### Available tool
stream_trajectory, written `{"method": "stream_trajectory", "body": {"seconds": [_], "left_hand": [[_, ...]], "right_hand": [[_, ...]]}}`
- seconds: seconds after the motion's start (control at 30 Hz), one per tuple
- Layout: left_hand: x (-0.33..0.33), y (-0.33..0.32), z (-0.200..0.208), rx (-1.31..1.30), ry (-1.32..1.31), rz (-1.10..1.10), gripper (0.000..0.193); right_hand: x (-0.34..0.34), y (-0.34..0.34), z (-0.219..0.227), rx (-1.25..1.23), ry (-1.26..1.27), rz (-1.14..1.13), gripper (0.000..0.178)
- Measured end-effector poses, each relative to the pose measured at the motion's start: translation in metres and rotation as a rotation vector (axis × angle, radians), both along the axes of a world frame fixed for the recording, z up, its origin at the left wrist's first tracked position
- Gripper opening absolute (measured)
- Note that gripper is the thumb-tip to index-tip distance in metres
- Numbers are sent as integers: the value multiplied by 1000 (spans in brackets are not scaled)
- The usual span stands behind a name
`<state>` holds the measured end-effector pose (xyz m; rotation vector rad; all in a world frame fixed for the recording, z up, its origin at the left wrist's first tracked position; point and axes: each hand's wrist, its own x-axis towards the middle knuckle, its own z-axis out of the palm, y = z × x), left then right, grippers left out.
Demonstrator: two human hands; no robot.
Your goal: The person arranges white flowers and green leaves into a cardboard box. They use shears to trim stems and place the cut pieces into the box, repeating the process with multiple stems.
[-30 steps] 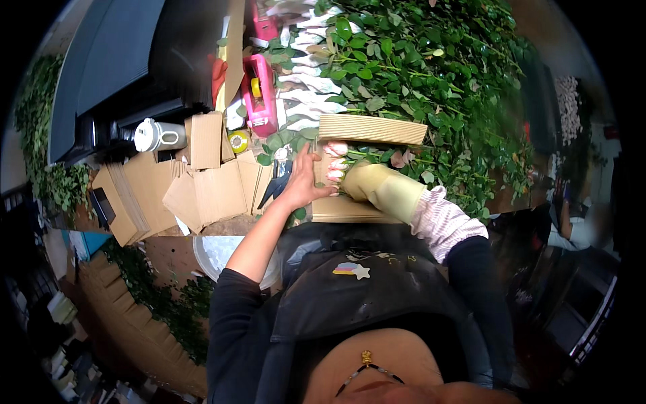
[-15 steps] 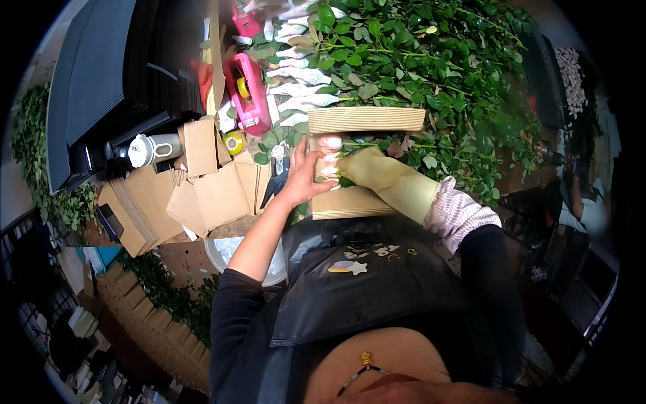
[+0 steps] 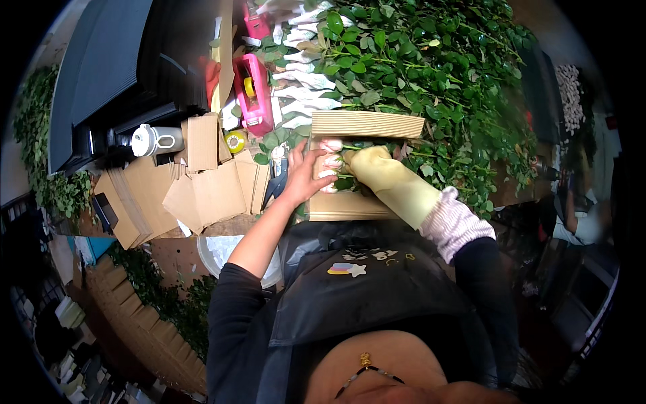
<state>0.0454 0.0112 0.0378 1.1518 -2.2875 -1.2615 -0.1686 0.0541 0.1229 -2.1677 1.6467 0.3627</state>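
Several pale pink roses (image 3: 331,162) lie in a row, heads to the left, inside a folded sheet of corrugated cardboard (image 3: 367,124). Its upper flap stands behind them and its lower side (image 3: 350,207) lies close to my apron. My bare left hand (image 3: 301,175) rests at the left edge of the cardboard, fingers spread, thumb and fingertips against the rose heads. From the right, my right hand (image 3: 374,166) in a pale yellow rubber glove reaches in, fingers curled round a rose just behind its head. The glove covers part of the stems.
Leafy rose stems (image 3: 431,74) cover the table's far right, their heads in white net sleeves (image 3: 306,79). To the left are a pink tape dispenser (image 3: 254,94), a yellow tape roll (image 3: 235,141), cardboard pieces (image 3: 208,195), a white cup (image 3: 156,140) and stacked dark sheets (image 3: 108,74).
The gloved right hand has shifted slightly, showing more of the rose heads. My left hand stays beside them, its thumb slightly higher. The whole view has tilted a little.
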Motion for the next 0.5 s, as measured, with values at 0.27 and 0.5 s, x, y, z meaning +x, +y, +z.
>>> {"method": "stream_trajectory", "body": {"seconds": [0.27, 0.5], "left_hand": [[2, 1, -7, -24, 10, -26, 75], [-13, 0, -14, 51, 21, 148, 50]], "right_hand": [[-15, -4, -43, 164, -271, -108, 27], [-1, -1, -17, 23, 80, 110, 36]]}}
